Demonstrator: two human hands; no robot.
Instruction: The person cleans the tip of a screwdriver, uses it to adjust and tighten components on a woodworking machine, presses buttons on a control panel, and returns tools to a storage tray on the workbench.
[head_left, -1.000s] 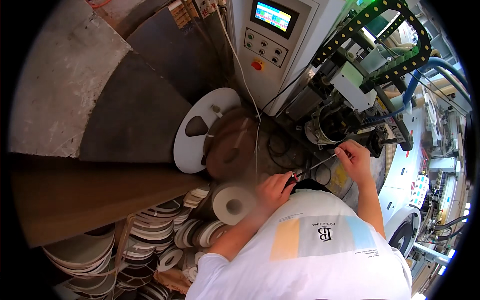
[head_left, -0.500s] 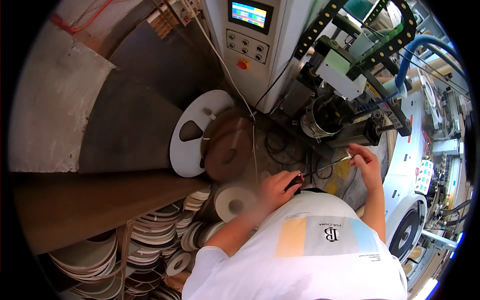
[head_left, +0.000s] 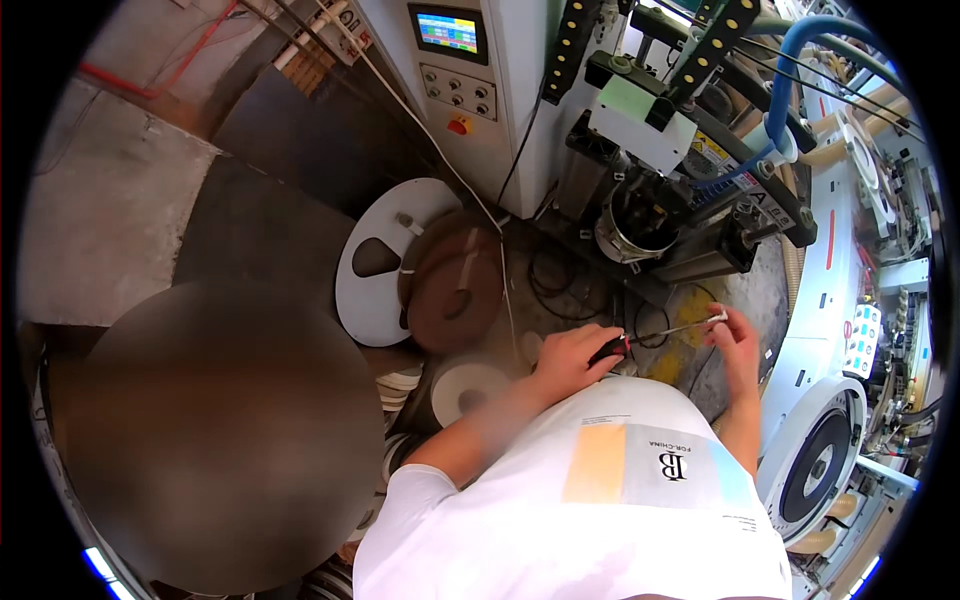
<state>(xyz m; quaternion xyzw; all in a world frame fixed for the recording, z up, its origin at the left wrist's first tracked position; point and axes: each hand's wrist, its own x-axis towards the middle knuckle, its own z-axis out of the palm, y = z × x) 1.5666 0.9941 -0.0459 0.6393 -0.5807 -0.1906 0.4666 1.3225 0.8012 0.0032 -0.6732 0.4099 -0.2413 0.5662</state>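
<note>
My left hand (head_left: 575, 362) is closed around the black and red handle of a screwdriver (head_left: 610, 349), just in front of my white T-shirt. The long thin shaft points right, toward my right hand (head_left: 738, 345). There, my fingers pinch a small white piece (head_left: 718, 317) at the shaft's tip. Its material is too small to make out. Beyond my hands stands a machine with a round metal pot (head_left: 637, 225) under a white and green head (head_left: 643, 125).
A pale control cabinet (head_left: 468, 95) with a screen rises ahead. Reels (head_left: 375, 262) and a white roll (head_left: 470, 388) stand to the left. Dark cables (head_left: 560, 285) lie on the floor. A white machine (head_left: 815, 330) runs along the right. A blurred dark round patch (head_left: 220, 440) hides the lower left.
The view has shifted. Both hands, with the screwdriver and white piece, sit slightly farther right in the picture. A blurred dark round patch now covers the shelved discs at lower left.
</note>
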